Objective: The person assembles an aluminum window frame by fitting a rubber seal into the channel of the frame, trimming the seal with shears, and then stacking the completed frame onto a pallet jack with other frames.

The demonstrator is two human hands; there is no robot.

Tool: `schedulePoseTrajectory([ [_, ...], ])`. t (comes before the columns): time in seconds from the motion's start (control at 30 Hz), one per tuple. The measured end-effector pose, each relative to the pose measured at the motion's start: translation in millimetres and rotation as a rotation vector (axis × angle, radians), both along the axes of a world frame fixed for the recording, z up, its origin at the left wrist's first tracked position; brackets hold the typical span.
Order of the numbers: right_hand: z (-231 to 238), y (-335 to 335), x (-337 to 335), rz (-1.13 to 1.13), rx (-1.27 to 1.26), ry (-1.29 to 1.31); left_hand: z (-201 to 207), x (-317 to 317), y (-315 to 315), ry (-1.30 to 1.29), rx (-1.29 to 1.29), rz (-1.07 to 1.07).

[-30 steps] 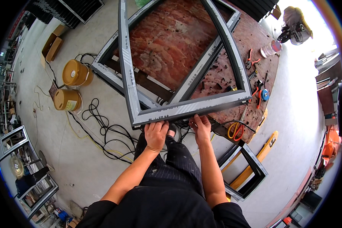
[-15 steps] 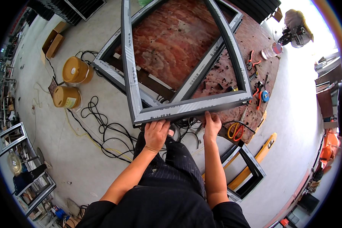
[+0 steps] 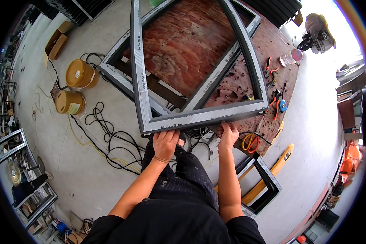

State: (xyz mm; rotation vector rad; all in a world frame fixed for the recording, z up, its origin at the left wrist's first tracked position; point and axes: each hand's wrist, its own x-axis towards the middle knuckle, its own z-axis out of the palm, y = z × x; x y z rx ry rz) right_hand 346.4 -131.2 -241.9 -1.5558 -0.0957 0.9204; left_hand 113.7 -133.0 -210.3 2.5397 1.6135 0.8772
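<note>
A grey-and-black metal window frame (image 3: 207,113), with patterned protective film on its bars, lies at an angle over a second, similar frame (image 3: 210,78) on the reddish worktable. My left hand (image 3: 165,144) grips the near bar left of its middle, fingertips tucked against the lower edge. Farther right, my right hand (image 3: 227,135) is closed in a pinch at the same edge. Anything between its thumb and fingers is too hidden to make out.
The worktable (image 3: 183,36) carries orange-handled scissors (image 3: 251,142), red-handled pliers (image 3: 268,70), a blue tape measure (image 3: 282,106) and small black pieces. Black cables (image 3: 105,130) coil across the floor near two yellow buckets (image 3: 82,74). A yellow level (image 3: 282,160) leans by a small frame (image 3: 268,175).
My right fingertips have dropped slightly and shifted a little to the right along the frame's near edge. The left hand keeps its place, and the view has shifted slightly.
</note>
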Motion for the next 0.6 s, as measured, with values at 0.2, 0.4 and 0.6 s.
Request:
schedulePoseTrajectory([
  [0.2, 6.5, -10.5, 55.7, -0.065, -0.093, 0.068, -11.2, -9.6, -3.1, 0.055, 0.017, 0.050],
  [0.4, 18.7, -13.2, -4.6, 0.052, -0.115, 0.065, -6.2, -5.8, -5.7, 0.048, -0.010, 0.081],
  [0.6, 11.0, -3.6, -11.8, 0.045, -0.039, 0.011, -10.3, -4.6, -6.5, 0.033, -0.012, 0.093],
])
